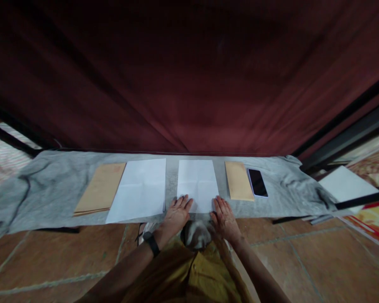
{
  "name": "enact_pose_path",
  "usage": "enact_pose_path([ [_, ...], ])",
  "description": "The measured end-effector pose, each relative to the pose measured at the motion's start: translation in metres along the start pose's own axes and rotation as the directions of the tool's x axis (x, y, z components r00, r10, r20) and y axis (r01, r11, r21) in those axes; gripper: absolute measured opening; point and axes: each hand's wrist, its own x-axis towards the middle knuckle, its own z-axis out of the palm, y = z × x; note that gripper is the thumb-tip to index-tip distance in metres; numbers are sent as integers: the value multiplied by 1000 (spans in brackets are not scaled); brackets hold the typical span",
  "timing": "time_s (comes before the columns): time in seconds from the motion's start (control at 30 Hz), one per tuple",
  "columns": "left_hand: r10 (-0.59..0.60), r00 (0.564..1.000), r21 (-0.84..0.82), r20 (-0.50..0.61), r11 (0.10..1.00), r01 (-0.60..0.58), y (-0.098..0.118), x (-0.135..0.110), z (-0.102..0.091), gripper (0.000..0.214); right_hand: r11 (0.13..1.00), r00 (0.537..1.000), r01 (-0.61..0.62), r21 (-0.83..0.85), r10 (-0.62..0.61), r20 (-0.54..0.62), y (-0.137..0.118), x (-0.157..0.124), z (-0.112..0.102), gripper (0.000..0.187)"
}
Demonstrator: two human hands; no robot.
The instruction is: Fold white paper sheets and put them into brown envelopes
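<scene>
A creased white sheet of paper (197,179) lies flat in front of me on the grey cloth. My left hand (178,210) rests on its lower left corner, fingers stretched out and holding nothing. At the lower right corner, the fingers of my right hand (223,214) lie flat along the edge. To the left is a stack of larger white paper (142,185), with a stack of brown envelopes (101,185) beside it. One smaller brown envelope (239,181) sits to the right of the sheet.
A smartphone (258,183) lies right of the small envelope. The narrow table's grey cloth (66,176) hangs over the ends. A dark red curtain (189,84) rises behind the table, with black metal bars (347,130) at the right. Below is a tiled floor (290,256).
</scene>
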Motion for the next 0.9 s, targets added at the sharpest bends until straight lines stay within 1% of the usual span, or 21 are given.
enact_pose_path([
  [0.1, 18, 1000, -18, -10, 1000, -18, -7, 0, -4, 55, 999, 999, 32, 33, -32, -4, 4, -1, -3, 58],
  [0.17, 43, 999, -18, -7, 999, -43, -9, -5, -7, 54, 995, 998, 64, 77, -64, -5, 9, -2, -8, 59],
  [0.3, 117, 993, -32, -2, 993, -117, -8, -25, -17, 48, 972, 991, 121, 200, -130, 29, 20, -6, -22, 63],
  [0.4, 206, 979, -97, 9, 974, -204, -11, -38, -28, 46, 949, 980, 170, 264, -192, 60, 28, -8, -30, 67],
  [0.47, 272, 962, -155, 21, 952, -265, -15, -43, -34, 44, 940, 971, 199, 278, -227, 71, 33, -6, -34, 69],
  [0.53, 311, 950, -207, 36, 932, -297, -20, -45, -38, 44, 942, 968, 209, 263, -237, 78, 35, -2, -35, 69],
  [0.6, 316, 947, -246, 59, 924, -293, -22, -46, -41, 43, 949, 965, 214, 230, -242, 100, 35, 4, -36, 66],
  [0.67, 324, 942, -275, 89, 917, -289, -23, -45, -43, 43, 950, 952, 237, 203, -269, 147, 30, 10, -37, 64],
  [0.73, 335, 936, -290, 106, 911, -293, -25, -46, -44, 47, 941, 929, 268, 205, -309, 203, 23, 16, -38, 59],
  [0.8, 348, 931, -294, 113, 907, -303, -31, -49, -43, 57, 928, 911, 282, 245, -339, 236, 17, 19, -39, 57],
  [0.9, 330, 938, -290, 110, 913, -287, -47, -58, -40, 76, 901, 905, 260, 347, -352, 237, 12, 20, -39, 68],
])
